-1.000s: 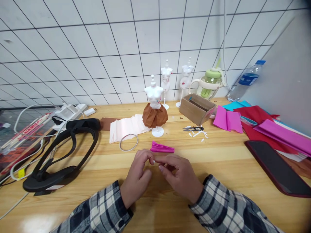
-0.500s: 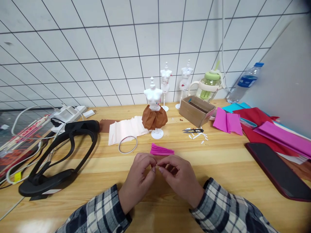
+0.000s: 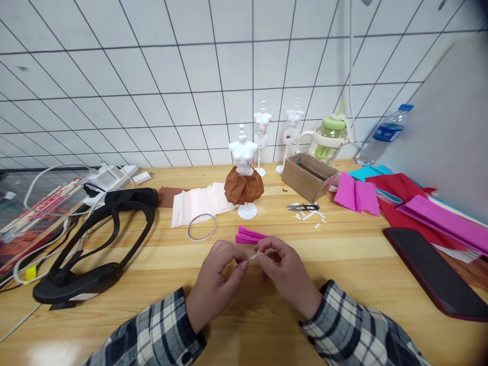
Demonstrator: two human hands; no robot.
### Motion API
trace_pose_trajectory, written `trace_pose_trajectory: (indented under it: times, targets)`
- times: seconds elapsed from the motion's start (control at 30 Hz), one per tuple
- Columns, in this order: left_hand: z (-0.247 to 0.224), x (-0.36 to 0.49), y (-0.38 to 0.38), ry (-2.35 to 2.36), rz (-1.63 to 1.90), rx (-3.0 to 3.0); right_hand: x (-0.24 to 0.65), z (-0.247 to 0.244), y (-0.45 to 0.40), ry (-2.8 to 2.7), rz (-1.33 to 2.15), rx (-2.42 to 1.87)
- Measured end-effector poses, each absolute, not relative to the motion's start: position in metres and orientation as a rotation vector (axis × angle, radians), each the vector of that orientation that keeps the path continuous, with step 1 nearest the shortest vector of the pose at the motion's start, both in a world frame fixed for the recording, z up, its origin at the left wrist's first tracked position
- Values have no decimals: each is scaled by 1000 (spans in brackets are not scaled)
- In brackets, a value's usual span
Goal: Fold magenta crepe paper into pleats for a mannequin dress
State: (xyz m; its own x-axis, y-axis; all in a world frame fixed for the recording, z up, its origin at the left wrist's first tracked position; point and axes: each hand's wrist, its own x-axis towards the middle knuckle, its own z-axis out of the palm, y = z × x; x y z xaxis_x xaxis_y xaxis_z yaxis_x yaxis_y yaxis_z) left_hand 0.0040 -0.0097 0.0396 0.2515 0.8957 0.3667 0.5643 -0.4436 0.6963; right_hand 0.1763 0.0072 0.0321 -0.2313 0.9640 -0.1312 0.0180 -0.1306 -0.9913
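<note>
Between my fingertips shows a small, thin whitish strip (image 3: 253, 257). My right hand (image 3: 287, 277) pinches it between thumb and index finger. My left hand (image 3: 219, 279) is closed in a pinch at the strip's other end; what its fingertips hold is too small to make out. Just beyond my hands lies a pleated piece of magenta paper (image 3: 247, 235), its right end partly hidden by my right hand. Farther back stands a white mini dress form (image 3: 243, 153) wearing a puffy brown skirt (image 3: 244, 188).
A bangle-like ring (image 3: 202, 239) and pale pink crepe paper (image 3: 202, 201) lie left of centre. Thread snips (image 3: 303, 207), white scraps and a cardboard box (image 3: 309, 178) are to the right. A phone (image 3: 434, 272) lies far right; a black headset strap (image 3: 114, 254) lies left.
My fingertips have drawn slightly apart, the right hand shifting a little right, and the whitish strip now shows between them. The camera view has shifted slightly.
</note>
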Motion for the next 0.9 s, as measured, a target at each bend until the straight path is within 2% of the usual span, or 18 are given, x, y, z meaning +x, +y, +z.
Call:
trace_pose_trajectory:
  times: [0.1, 0.2, 0.3, 0.43, 0.53, 0.67, 0.9]
  targets:
    - [42, 2, -12, 1251, 1115, 2079, 176, 34, 7, -1083, 1652, -1117]
    - [41, -1, -13, 1173, 1160, 2115, 180, 38, 15, -1012, 1629, -1104]
    - [36, -4, -10, 1170, 1154, 2143, 199, 54, 44, -977, 1326, -1091]
    - [30, -6, -5, 1168, 1118, 2206, 245, 83, 107, -1099, 573, -1142]
    - [28, -7, -3, 1138, 1086, 2244, 277, 89, 147, -1254, 62, -1427]
    - [28, -9, -3, 1156, 1077, 2230, 298, 75, 171, -1355, -139, -1674]
    - [27, -9, 1, 1180, 1086, 2202, 300, 57, 176, -1517, -272, -1736]
